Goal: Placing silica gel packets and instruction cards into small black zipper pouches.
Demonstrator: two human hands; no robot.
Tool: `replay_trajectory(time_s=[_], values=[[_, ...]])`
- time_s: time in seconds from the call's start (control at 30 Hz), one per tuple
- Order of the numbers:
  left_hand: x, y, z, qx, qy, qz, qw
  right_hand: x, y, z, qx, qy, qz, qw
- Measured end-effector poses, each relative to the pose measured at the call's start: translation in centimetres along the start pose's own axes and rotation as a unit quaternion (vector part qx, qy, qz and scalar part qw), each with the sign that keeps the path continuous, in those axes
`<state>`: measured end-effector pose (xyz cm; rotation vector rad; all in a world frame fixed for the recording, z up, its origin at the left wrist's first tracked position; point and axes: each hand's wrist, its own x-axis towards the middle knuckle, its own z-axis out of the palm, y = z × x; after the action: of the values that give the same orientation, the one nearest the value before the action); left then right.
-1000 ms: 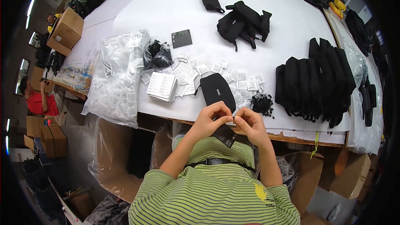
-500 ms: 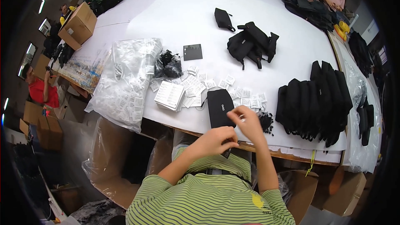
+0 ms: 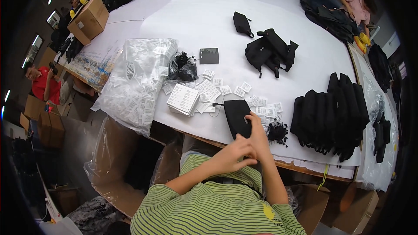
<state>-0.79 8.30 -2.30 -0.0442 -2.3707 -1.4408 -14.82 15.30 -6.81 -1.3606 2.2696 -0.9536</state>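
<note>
A small black zip pouch (image 3: 236, 115) lies near the table's front edge, with a black cord and tab at its far left corner. My right hand (image 3: 257, 138) grips its right side, fingertips on the upper face and thumb hidden. At the pouch's near end is my left hand (image 3: 234, 153), its fingers loosely bent and the thumb apart from them. A stack of white printed cards (image 3: 183, 99) stands left of the pouch. Loose white tags (image 3: 209, 90) spread behind it, and a small heap of black cord pieces (image 3: 277, 133) sits to its right.
A clear plastic bag of white tags (image 3: 139, 82) covers the left front. Black pouches are piled farther back (image 3: 270, 52) and stand in a row (image 3: 328, 119) at right. A dark square card (image 3: 209, 55) lies mid-table. Cardboard boxes (image 3: 311, 209) stand below the front edge.
The pouch has turned and tilted slightly under my hands. My right hand has come down onto its right side; my left hand has moved up to its near end. The view has shifted slightly.
</note>
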Motion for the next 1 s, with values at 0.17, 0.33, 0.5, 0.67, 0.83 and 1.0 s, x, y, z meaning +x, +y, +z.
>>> replay_trajectory(time_s=[0.17, 0.33, 0.5, 0.67, 0.83, 1.0], values=[[-0.4, -2.0, -2.3, 0.088, 0.152, -0.039, 0.984, -1.7, -0.8, -4.1, 0.415, -0.063, 0.136, 0.897], [-0.5, -2.0, -2.8, 0.282, 0.064, 0.034, 0.957, -2.5, 0.2, -5.4, 0.423, -0.121, 0.094, 0.893], [-0.9, -3.5, -3.5, 0.321, -0.016, 0.084, 0.943, -3.2, 0.1, -5.8, 0.435, -0.184, 0.11, 0.874], [-0.5, -3.3, -3.8, 0.343, -0.002, 0.105, 0.933, -2.9, 1.2, -5.8, 0.481, -0.207, 0.083, 0.848], [-0.3, -2.8, -4.0, 0.32, -0.005, 0.135, 0.938, -2.7, 1.2, -6.2, 0.505, -0.23, 0.082, 0.828], [0.0, -2.9, -4.0, 0.263, -0.036, 0.11, 0.958, -2.8, 1.6, -5.8, 0.509, -0.242, 0.077, 0.823]])
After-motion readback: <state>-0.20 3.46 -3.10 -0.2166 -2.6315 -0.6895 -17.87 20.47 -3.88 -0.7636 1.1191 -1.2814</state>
